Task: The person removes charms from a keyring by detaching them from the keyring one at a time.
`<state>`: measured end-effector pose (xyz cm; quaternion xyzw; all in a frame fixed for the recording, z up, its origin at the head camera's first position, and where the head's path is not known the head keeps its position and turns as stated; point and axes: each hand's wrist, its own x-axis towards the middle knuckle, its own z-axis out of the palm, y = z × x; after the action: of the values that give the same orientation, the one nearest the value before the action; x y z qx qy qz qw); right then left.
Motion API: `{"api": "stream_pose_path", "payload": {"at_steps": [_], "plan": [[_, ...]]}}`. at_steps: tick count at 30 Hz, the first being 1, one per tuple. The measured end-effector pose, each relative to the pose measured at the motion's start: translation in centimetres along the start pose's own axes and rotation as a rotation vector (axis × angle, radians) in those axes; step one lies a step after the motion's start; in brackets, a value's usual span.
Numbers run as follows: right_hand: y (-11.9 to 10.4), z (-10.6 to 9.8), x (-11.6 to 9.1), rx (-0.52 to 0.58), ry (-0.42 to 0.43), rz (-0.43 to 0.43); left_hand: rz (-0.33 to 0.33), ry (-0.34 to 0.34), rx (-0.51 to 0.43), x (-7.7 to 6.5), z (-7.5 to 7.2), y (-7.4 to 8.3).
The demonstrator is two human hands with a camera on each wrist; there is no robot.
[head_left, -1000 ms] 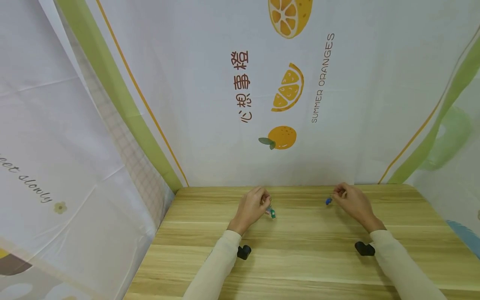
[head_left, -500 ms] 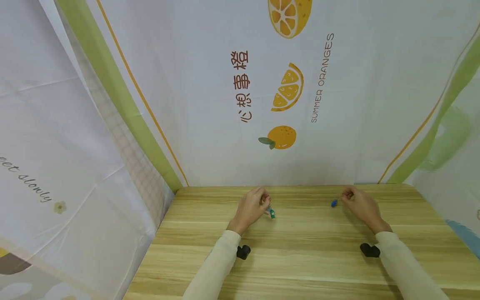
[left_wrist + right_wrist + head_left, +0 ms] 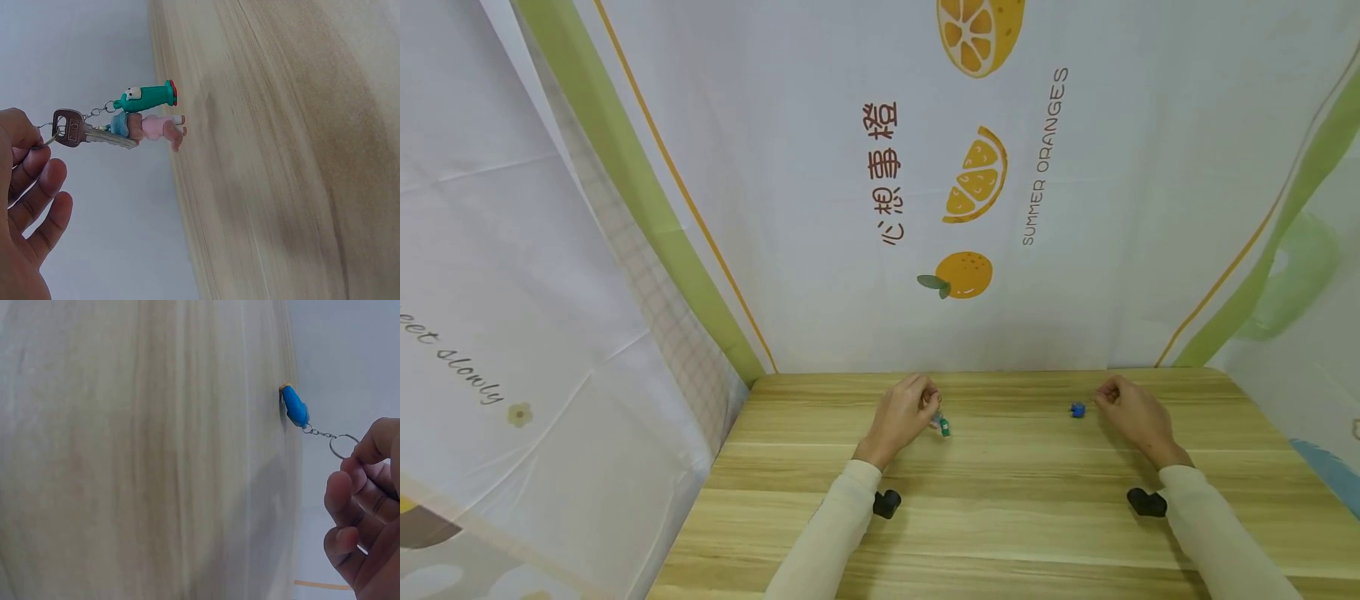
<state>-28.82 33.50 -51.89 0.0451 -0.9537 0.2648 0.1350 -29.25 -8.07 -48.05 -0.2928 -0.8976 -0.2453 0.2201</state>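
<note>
Over the left half of the table, my left hand (image 3: 898,421) pinches a metal ring between thumb and finger. From that ring hang a key (image 3: 70,128), a green figure charm (image 3: 150,97) with a white eye, and a pink figure charm (image 3: 155,127) with a blue top. Further right, my right hand (image 3: 1137,418) pinches the split ring (image 3: 331,449) of another keychain by thumb and fingertip. A short chain joins that ring to a blue figure charm (image 3: 294,407), its end low at the wood; whether it touches, I cannot tell.
The wood-grain table (image 3: 1000,517) runs back to a white cloth (image 3: 820,208) printed with oranges and lettering. More printed cloth (image 3: 550,275) hangs along the left side. Black camera mounts (image 3: 887,504) sit under both wrists.
My right hand has moved to the right and slightly nearer, taking the blue keychain along; the blue charm has turned. My left hand has stayed nearly still.
</note>
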Motion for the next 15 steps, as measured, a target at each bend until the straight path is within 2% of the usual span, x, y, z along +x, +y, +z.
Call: {"api": "stream_pose_path", "payload": {"at_steps": [4,15], "plan": [[0.3,-0.1,-0.2,-0.006,-0.013,0.029,-0.005,-0.006,-0.009,0.0,0.0,0.0],[1.3,-0.2,-0.9,0.001,-0.091,0.175,-0.009,-0.004,-0.022,0.1,0.0,0.0]]}}
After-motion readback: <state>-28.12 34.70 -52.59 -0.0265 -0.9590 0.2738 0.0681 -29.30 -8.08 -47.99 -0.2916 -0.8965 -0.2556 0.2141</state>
